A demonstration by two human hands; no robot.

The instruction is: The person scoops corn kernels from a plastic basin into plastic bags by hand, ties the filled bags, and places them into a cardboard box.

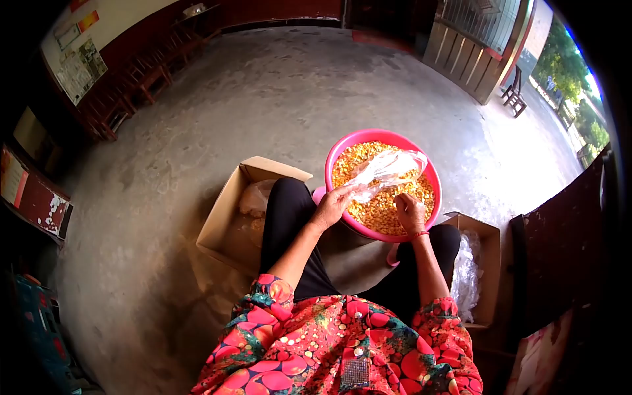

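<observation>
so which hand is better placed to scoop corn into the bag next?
Right, probably. The right hand rests free on the corn kernels in the pink basin, beside the bag's lower end. The left hand is busy gripping the clear plastic bag, which lies over the corn.

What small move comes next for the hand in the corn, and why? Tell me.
Probably scoop kernels with the right hand into the clear plastic bag. The left hand holds that bag over the pink basin, while the right hand rests on the corn kernels.
</observation>
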